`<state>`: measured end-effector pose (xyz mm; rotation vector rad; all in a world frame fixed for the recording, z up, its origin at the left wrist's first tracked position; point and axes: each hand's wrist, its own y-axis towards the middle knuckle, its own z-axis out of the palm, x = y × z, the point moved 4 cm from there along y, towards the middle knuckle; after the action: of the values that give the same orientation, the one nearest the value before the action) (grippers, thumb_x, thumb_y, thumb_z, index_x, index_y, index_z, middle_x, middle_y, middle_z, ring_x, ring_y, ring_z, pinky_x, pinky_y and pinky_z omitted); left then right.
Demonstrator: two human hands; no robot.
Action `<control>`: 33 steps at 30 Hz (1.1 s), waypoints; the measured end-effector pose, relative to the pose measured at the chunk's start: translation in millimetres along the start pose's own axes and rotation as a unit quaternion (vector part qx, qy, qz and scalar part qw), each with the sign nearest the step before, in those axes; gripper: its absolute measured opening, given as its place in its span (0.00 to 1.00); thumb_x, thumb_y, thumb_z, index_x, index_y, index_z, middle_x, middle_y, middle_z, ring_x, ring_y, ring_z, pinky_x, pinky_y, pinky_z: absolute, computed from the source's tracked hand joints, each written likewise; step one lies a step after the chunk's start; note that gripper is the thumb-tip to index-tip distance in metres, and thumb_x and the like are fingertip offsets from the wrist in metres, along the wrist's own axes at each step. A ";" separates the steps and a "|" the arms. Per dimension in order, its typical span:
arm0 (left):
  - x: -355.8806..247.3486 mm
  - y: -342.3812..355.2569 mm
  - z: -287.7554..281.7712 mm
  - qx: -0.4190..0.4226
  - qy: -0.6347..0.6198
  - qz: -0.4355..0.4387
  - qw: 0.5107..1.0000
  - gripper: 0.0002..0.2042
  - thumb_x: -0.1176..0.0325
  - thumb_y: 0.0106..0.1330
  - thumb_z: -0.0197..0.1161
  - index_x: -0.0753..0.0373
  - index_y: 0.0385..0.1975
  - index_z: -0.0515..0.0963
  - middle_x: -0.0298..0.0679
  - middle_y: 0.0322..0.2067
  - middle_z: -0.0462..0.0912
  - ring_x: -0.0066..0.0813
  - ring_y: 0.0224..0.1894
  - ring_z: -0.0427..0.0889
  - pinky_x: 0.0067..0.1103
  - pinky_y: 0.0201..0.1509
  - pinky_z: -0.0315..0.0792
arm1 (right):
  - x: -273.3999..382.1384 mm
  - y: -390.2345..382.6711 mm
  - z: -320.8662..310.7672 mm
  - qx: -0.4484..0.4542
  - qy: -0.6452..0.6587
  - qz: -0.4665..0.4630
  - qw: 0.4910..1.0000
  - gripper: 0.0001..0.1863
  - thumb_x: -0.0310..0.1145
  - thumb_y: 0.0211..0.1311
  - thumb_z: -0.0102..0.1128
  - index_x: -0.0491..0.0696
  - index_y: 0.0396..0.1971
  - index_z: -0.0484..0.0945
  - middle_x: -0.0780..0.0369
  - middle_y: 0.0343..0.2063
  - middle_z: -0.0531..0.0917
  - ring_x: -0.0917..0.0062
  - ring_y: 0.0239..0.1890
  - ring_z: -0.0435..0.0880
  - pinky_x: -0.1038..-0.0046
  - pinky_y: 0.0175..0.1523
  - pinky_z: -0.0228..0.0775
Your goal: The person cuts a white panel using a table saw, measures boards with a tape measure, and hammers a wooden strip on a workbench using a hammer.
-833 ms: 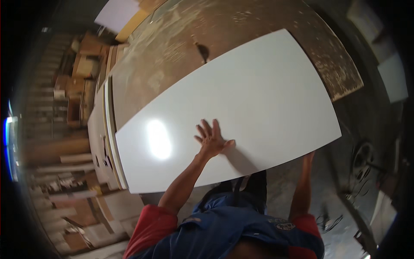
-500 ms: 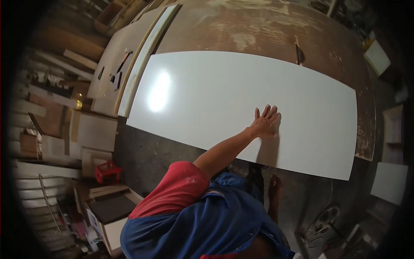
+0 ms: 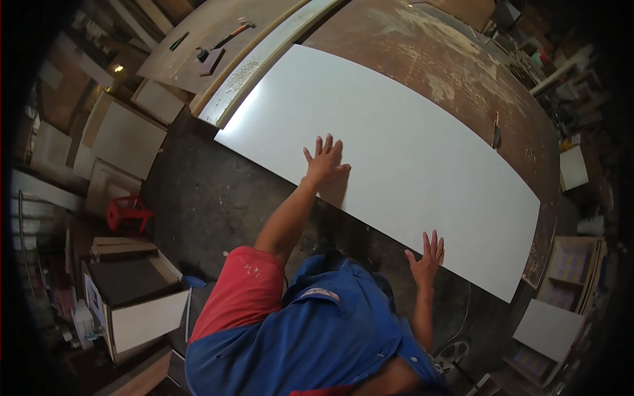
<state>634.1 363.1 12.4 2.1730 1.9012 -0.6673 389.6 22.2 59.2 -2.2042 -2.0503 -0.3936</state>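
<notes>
A long white panel (image 3: 403, 152) lies on a worn brown worktable (image 3: 462, 79). My left hand (image 3: 325, 158) rests on the panel left of its middle, fingers spread, holding nothing. My right hand (image 3: 426, 259) is at the panel's near edge, toward its right end, fingers apart, apparently touching the top. A narrow dark blade-like piece (image 3: 496, 135) stands at the panel's far edge. Along the panel's left end runs a pale rail (image 3: 246, 76). Beyond it, a board surface (image 3: 168, 63) carries a hammer (image 3: 231, 35), a small dark block (image 3: 210, 61) and another dark tool (image 3: 178, 41).
Leaning boards (image 3: 119, 142), a red plastic stool (image 3: 130, 213) and an open box (image 3: 135, 310) are at my left. A shelved cabinet piece (image 3: 564, 277) stands at the right. A cable (image 3: 462, 330) and a metal wheel (image 3: 449, 356) lie on the dark floor (image 3: 188, 171).
The view has turned, so the panel slants differently. My left hand has shifted left along the panel. My right hand has come up from under the near edge, fingers spread.
</notes>
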 end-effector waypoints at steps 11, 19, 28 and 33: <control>4.0 -68.0 7.1 0.137 0.094 0.012 0.986 0.48 0.54 0.49 0.67 0.53 0.71 0.48 0.59 0.71 0.36 0.70 0.71 0.30 0.70 0.60 0.41 | -22.2 7.5 9.3 -0.022 0.034 -0.028 0.999 0.38 0.47 0.47 0.71 0.57 0.61 0.71 0.60 0.65 0.66 0.53 0.67 0.58 0.50 0.68 0.50; -51.4 -73.0 13.4 0.044 0.204 -0.001 0.978 0.43 0.67 0.55 0.61 0.61 0.71 0.44 0.69 0.68 0.38 0.79 0.68 0.38 0.70 0.58 0.48 | -37.5 1.5 12.0 -0.067 0.046 -0.021 0.996 0.36 0.51 0.49 0.69 0.57 0.60 0.71 0.60 0.65 0.65 0.55 0.68 0.56 0.48 0.68 0.47; -33.5 -78.8 15.4 0.050 0.231 -0.022 0.972 0.40 0.75 0.61 0.54 0.53 0.72 0.41 0.62 0.70 0.36 0.75 0.69 0.40 0.69 0.60 0.47 | -27.4 -4.5 13.6 -0.064 0.037 -0.021 0.997 0.37 0.47 0.45 0.72 0.57 0.58 0.73 0.60 0.65 0.66 0.54 0.67 0.58 0.47 0.65 0.49; -20.7 -64.7 20.3 -0.014 0.212 0.034 0.977 0.40 0.73 0.58 0.54 0.53 0.72 0.42 0.66 0.69 0.39 0.80 0.67 0.42 0.71 0.56 0.50 | -27.9 8.5 12.4 -0.065 0.038 -0.019 0.997 0.37 0.46 0.44 0.72 0.57 0.58 0.73 0.59 0.65 0.66 0.53 0.68 0.57 0.45 0.66 0.48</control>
<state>565.1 346.9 13.8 2.5032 1.9906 -0.1676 397.8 -2.3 40.9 -2.1864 -2.0840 -0.6218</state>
